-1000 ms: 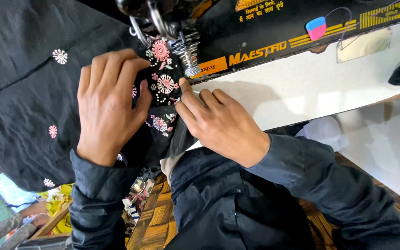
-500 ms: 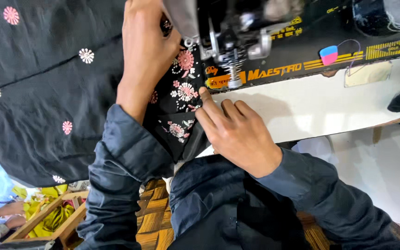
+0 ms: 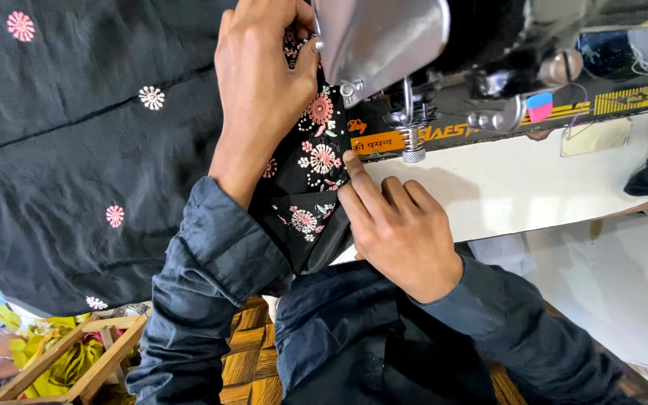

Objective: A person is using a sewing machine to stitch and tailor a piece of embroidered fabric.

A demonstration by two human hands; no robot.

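A black fabric (image 3: 76, 142) with pink and white embroidered flowers lies across the sewing table. My left hand (image 3: 260, 82) reaches behind the needle area and pinches the fabric's embroidered edge (image 3: 316, 150). My right hand (image 3: 399, 225) lies flat in front of the presser foot (image 3: 412, 142), with its fingertips pressing the embroidered strip onto the white table (image 3: 504, 187). The black sewing machine (image 3: 489, 67) looms over both hands, its shiny metal head (image 3: 380, 37) very near the camera.
A wooden frame (image 3: 76, 367) with yellow cloth (image 3: 61, 360) stands below the table at the lower left. My dark-clothed lap (image 3: 354, 337) fills the bottom centre. A pale floor (image 3: 609, 277) shows at the right.
My left hand has moved from lying flat on the fabric up behind the needle and now pinches the edge. The camera has come closer to the machine. My right hand stayed near the presser foot.
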